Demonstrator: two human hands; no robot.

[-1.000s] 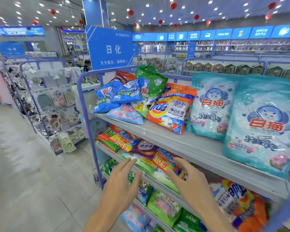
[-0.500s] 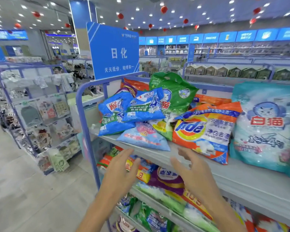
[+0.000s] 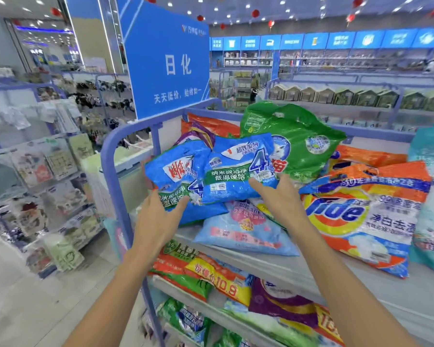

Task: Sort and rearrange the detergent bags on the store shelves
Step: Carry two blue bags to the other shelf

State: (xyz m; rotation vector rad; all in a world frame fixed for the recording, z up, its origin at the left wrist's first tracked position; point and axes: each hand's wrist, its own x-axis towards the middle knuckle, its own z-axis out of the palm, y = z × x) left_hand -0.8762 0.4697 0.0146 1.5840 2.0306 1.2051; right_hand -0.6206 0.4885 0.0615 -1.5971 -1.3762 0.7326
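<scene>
- Two bright blue bags, green banded
- Glossy green bag
- Orange Tide bag, yellow bullseye
- Pale blue bag, pink print
- Blue sign, white lettering

Behind the blue bags a purple bag shows only its top edge, and the orange bag at the far back is mostly covered as well. Under the right hand a yellow-green bag is nearly all hidden, so its print cannot be read. The teal bag at the right is cut by the frame edge. Goods hanging on the left rack are blurred. The far wall shelves are too small to make out.
</scene>
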